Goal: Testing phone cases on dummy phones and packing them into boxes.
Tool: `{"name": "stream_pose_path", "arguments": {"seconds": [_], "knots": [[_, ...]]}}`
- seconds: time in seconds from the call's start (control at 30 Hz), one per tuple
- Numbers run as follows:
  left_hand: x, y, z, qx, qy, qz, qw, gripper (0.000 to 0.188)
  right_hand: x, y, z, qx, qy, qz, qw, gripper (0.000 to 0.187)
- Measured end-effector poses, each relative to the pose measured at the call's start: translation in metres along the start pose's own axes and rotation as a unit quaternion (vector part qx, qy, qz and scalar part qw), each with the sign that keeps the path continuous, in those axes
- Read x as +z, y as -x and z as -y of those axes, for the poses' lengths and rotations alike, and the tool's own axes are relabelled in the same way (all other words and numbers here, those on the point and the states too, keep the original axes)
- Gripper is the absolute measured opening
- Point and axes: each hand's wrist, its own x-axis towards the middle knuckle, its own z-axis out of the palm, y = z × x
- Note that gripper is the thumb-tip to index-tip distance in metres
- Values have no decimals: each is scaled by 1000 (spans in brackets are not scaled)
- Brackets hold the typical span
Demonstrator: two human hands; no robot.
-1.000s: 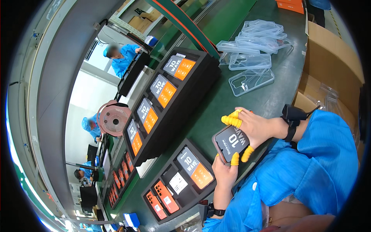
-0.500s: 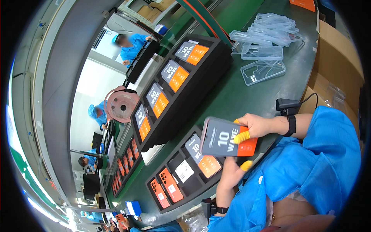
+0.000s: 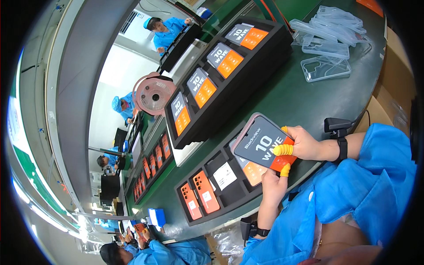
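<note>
A smartphone (image 3: 261, 142) with a grey and orange printed film over its screen is held tilted between my two hands. My right hand (image 3: 304, 143), in yellow finger cots, grips its right side with a thumb across the front. My left hand (image 3: 274, 183) holds the lower edge, its yellow-capped thumb against the orange corner. Just beneath lies a black foam tray (image 3: 232, 201). In it are two orange phones (image 3: 206, 194) with cameras facing up, a white label (image 3: 225, 175) in a slot, and another film-covered phone (image 3: 251, 171), partly hidden by the held one.
A stack of black trays (image 3: 247, 75) with film-covered phones stands beyond. Clear plastic cases (image 3: 326, 68) are piled at the far right, near a cardboard box (image 3: 393, 92). A pink fan (image 3: 154, 96), a blue bin (image 3: 157, 217) and co-workers in blue lie to the left.
The held phone has turned and come closer over the tray, covering more of the phone there. My left thumb now presses on its corner. The whole view has shifted.
</note>
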Motion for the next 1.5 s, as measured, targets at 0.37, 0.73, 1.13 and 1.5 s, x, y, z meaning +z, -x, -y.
{"name": "stream_pose_path", "arguments": {"seconds": [0.37, 0.73, 1.13, 1.5], "knots": [[-71, 17, 4, -11, 17, 7, 1000, 34, 34, -7, -3, 42, -90, 19, 995, 29], [-140, -14, 90, 17, -404, -71, 912, 35, 72, -39, -31, 189, -136, 93, 968, 27], [-181, 26, 100, -87, -16, -467, 880, 21, 156, -65, -58, 228, 93, 240, 939, 34], [-195, 59, 92, -319, -594, -175, 717, 34, 56, -61, 7, -88, 494, 243, 830, 35]]}}
